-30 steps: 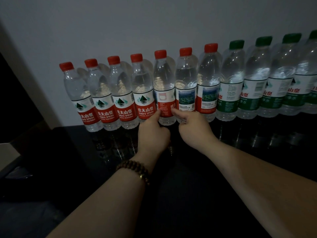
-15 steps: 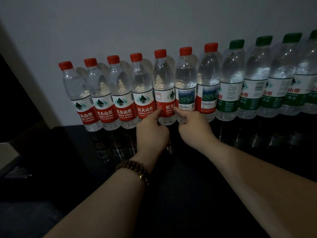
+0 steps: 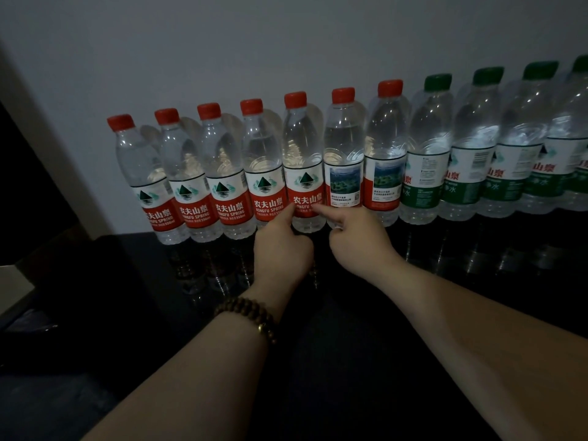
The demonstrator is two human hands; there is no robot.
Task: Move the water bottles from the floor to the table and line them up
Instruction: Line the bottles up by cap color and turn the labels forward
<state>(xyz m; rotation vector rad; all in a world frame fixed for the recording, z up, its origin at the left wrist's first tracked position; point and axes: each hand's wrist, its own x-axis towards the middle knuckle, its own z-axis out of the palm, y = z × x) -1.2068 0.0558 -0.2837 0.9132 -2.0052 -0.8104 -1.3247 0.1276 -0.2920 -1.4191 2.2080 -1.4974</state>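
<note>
A row of clear water bottles stands upright against the wall on the dark glossy table (image 3: 133,275). Several red-capped ones are on the left, several green-capped ones (image 3: 428,148) on the right. The fifth red-capped bottle (image 3: 301,144) shows its logo label to the front. My left hand (image 3: 281,249) touches the lower left of that label with its pointing fingertip. My right hand (image 3: 361,238) presses a fingertip on the lower right, so the bottle is pinched between both. The other fingers of both hands are curled in.
A grey wall (image 3: 286,43) rises directly behind the bottles. A beige upright edge (image 3: 41,148) and a pale box corner (image 3: 12,281) lie at the left, past the table's end. A beaded bracelet (image 3: 248,316) is on my left wrist. Bottle reflections show on the tabletop.
The fifth red-capped bottle has turned on the spot, so its logo now faces front instead of a side panel. Both hands stayed at its base and shifted only slightly.
</note>
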